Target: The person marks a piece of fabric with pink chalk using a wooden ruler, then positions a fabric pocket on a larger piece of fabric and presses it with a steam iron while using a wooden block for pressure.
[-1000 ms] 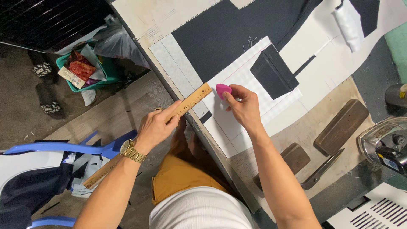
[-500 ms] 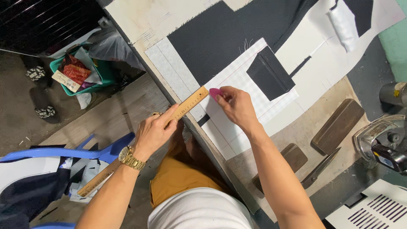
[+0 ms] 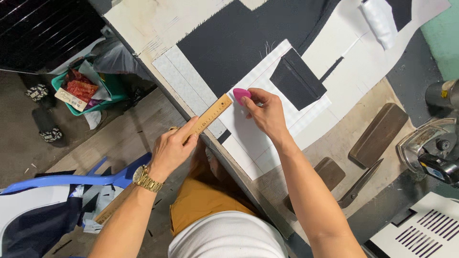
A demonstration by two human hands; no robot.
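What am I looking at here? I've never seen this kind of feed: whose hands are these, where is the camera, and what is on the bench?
The one camera sits on a person's head and looks down at their own bare hands. The left hand holds a wooden ruler at the edge of the table. The right hand pinches a pink chalk piece on white gridded paper. Black fabric lies beyond it, with a smaller dark patch on top. Shears lie to the right.

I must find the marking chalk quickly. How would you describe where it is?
Look at the white gridded sheet on the worktable. At its near edge, the right hand pinches the chalk beside the wooden ruler. It is the only pink thing there.
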